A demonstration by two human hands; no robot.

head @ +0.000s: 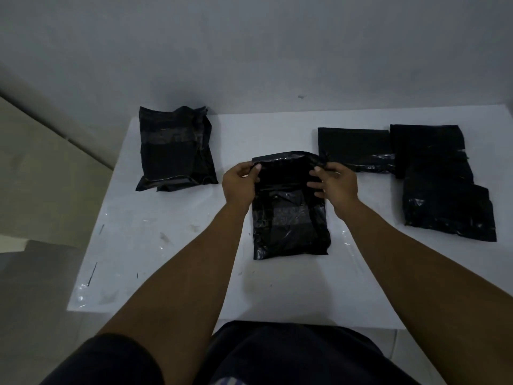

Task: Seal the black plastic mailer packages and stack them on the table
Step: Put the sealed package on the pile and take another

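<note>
A black plastic mailer (288, 218) lies in the middle of the white table (172, 245), its top flap raised and curled toward me. My left hand (238, 184) pinches the flap's left corner, and my right hand (333, 184) pinches its right corner. A stack of black mailers (175, 148) rests at the far left of the table. To the right lie more black mailers: a flat one (355, 148) at the back and others overlapping near the right edge (444, 190).
A grey wall (249, 51) stands right behind the table. The floor (41, 190) shows to the left of the table's edge. My dark shorts (277, 357) are at the table's near edge. Small scuffs and marks dot the tabletop.
</note>
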